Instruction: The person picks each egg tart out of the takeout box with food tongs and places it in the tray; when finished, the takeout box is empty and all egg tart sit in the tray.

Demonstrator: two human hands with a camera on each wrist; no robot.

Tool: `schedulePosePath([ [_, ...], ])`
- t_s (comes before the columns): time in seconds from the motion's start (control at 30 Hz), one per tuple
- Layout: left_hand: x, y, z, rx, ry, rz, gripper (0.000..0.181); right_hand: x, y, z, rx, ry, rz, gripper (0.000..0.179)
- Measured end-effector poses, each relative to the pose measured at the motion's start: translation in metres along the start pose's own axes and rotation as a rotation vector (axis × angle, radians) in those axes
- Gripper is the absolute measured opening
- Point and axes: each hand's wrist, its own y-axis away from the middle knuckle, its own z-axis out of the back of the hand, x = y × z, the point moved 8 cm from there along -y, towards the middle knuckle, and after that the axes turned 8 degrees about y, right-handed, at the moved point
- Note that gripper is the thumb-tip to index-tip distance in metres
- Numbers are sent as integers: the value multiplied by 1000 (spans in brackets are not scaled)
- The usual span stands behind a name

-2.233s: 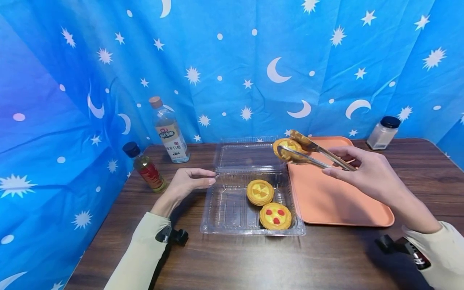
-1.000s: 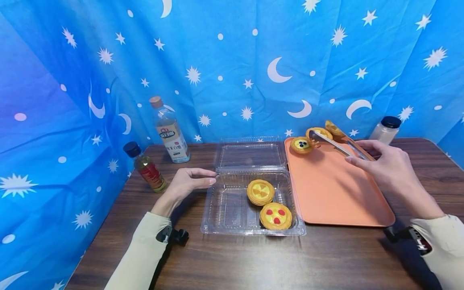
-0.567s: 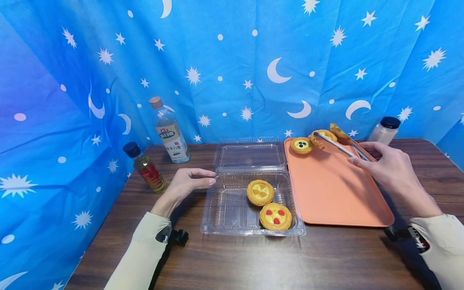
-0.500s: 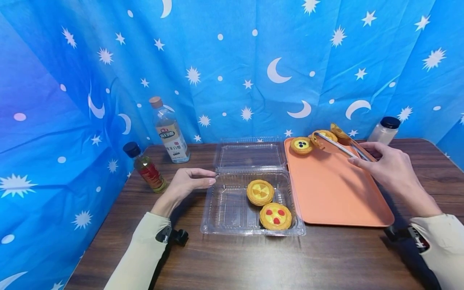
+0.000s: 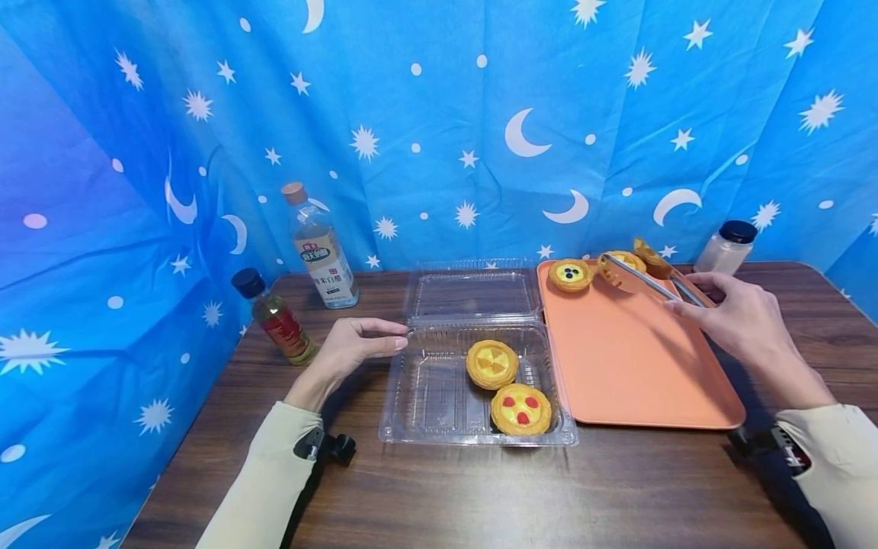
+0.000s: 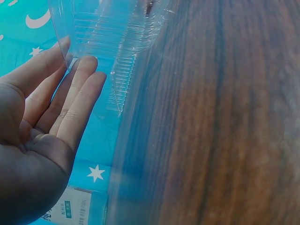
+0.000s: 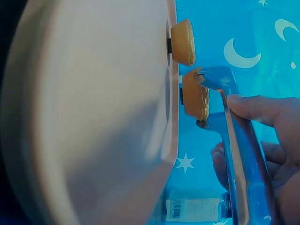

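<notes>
My right hand (image 5: 744, 320) holds metal food tongs (image 5: 645, 278) over the back of the orange tray (image 5: 638, 374). Their tips stand spread on either side of an egg tart (image 7: 193, 96), seen from its side in the right wrist view. Left of it on the tray sits an egg tart with dark berries (image 5: 571, 275). My left hand (image 5: 343, 352) pinches the left rim of an opened clear plastic box (image 5: 473, 439) between thumb and fingers. Inside the box, toward its right side, lie a tart with yellow wedges (image 5: 492, 364) and one with red pieces (image 5: 521, 409).
At the left stand a dark-capped bottle with a red label (image 5: 283, 324) and a taller clear bottle (image 5: 325, 263). A black-lidded jar (image 5: 725, 245) stands behind my right hand. The box's lid (image 5: 473, 293) leans back, with a blue curtain (image 5: 439, 137) behind the table.
My right hand has carried the egg tart right and down onto the tray's back, beside the berry tart. The tongs have since spread and shifted slightly right. My left hand has stayed put.
</notes>
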Motion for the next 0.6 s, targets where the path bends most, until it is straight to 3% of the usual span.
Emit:
schedulePosePath([
  [0.6,0,1,0,-6,-24,12,32,-12,-2,-7,41,16,-47,63],
])
